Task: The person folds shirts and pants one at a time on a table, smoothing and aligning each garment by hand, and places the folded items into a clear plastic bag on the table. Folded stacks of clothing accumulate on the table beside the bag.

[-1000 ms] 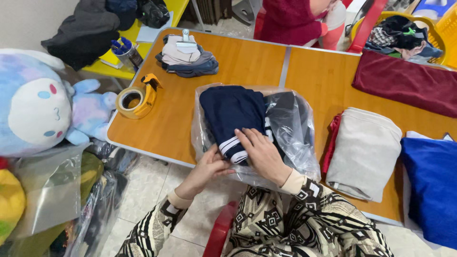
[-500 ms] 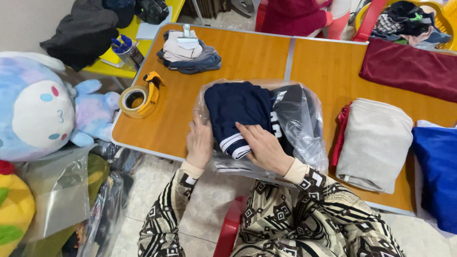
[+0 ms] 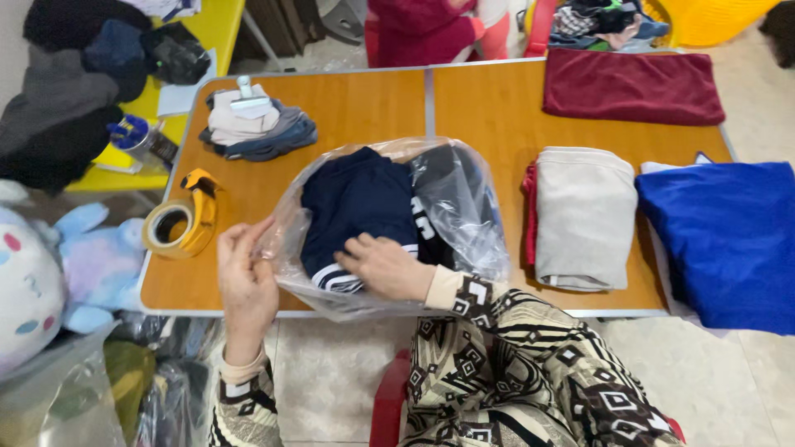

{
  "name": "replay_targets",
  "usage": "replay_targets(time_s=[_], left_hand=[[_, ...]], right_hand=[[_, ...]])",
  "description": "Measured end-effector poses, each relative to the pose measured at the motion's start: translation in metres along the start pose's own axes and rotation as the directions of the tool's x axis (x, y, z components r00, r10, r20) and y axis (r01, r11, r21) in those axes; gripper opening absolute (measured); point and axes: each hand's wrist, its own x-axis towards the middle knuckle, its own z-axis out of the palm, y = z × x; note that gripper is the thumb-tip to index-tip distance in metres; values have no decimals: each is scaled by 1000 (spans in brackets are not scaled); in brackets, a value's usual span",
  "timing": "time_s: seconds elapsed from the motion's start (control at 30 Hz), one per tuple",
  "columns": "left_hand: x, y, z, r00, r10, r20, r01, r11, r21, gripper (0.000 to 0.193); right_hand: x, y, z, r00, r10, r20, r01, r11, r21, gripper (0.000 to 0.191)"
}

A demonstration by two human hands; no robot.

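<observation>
Since the earlier frame, left hand (image 3: 247,285) has shifted from lying flat on the bag's near left part to its left edge, where thumb and fingers now pinch the plastic; right hand (image 3: 387,267) remains on the bag's near end, little changed. Bag (image 3: 464,207), clear plastic, lies at the near middle of the table (image 3: 348,108), its near edge hanging just over the table rim. Inside it: a navy garment (image 3: 356,199), folded, with white stripes at the near end, and a darker item behind it under glare, kind not discernible. Right hand rests palm down, fingers spread and loosely extended, pressing through the plastic onto the striped end; nothing is clenched in it. Left hand is partly closed, gripping only the bag's rim. Left of the bag, near the table's left edge: a yellow tape dispenser (image 3: 180,223) with a roll of brown tape, lying apart from the left hand. Far left of the table: a small stack of folded clothes (image 3: 261,132) with a white clip-like object on top. Right of the bag: a beige folded cloth (image 3: 584,215) over a red one, then a blue cloth (image 3: 725,240) at the right edge. Far right: a maroon cloth (image 3: 633,87), folded flat. No legible labels noted on the bag.
</observation>
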Motion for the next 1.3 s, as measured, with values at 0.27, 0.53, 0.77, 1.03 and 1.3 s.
replay_targets(time_s=[0.27,0.53,0.77,1.03,1.3], left_hand=[[20,3,58,878,402,260,-476,788,389,20],[43,-82,96,739,-392,548,-364,451,815,20],[86,-128,82,807,-473,355,-222,314,923,33],[92,-49,23,945,-177,275,-175,436,883,84],[70,61,2,844,509,-168,-281,688,669,60]], right_hand=[[-11,-15,-9,979,-172,109,173,985,2,82],[-66,5,-17,990,138,-4,-136,981,135,59],[-102,33,-5,914,402,59,-401,915,-38,45],[-84,42,-79,820,526,-226,-572,775,-271,88],[-83,35,-115,833,487,-263,-540,818,-198,75]])
